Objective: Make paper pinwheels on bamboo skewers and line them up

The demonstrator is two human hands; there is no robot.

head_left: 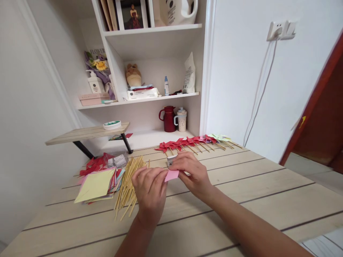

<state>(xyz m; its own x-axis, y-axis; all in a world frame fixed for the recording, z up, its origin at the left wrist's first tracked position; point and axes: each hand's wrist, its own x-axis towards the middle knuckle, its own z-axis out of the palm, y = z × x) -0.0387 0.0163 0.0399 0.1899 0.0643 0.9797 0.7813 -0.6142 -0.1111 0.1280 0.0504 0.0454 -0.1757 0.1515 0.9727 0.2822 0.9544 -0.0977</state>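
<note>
I'm at home, in a lived-in room: white shelves (150,100) hold a plush toy (133,75), a framed photo (132,14), a red jug (168,119) and a lotion bottle (94,82), and my wooden surface (241,200) carries craft paper (96,184) and paper pinwheels (193,141).

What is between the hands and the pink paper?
Nothing visible. The left hand and the right hand both pinch the pink paper directly, one at each side, above the table. The wooden sticks lie off to the left, and the finished pinwheels lie behind the hands.
</note>
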